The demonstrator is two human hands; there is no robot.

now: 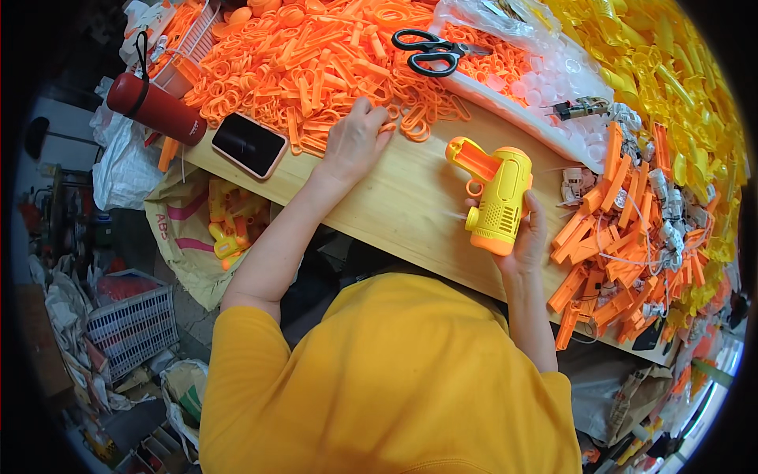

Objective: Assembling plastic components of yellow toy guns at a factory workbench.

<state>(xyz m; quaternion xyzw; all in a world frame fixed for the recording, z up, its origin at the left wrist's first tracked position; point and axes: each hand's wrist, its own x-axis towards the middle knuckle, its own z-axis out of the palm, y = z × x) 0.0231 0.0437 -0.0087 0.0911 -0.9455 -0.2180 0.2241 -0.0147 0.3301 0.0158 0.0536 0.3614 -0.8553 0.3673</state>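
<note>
My right hand is wrapped round a yellow and orange toy gun, which it holds above the wooden table. The orange handle of the toy sticks out to the upper left and looks hollow, with an orange ring trigger beside it. At the near edge of a heap of loose orange plastic parts, my left hand has its fingers bent and drawn together. Its fingertips touch the heap, and what they hold, if anything, is hidden.
A phone and a dark red bottle stand left. Black-handled scissors lie on the heap's right side. Orange handle pieces with wires pile up at right, yellow shells behind. Below left hangs a sack with toy guns inside.
</note>
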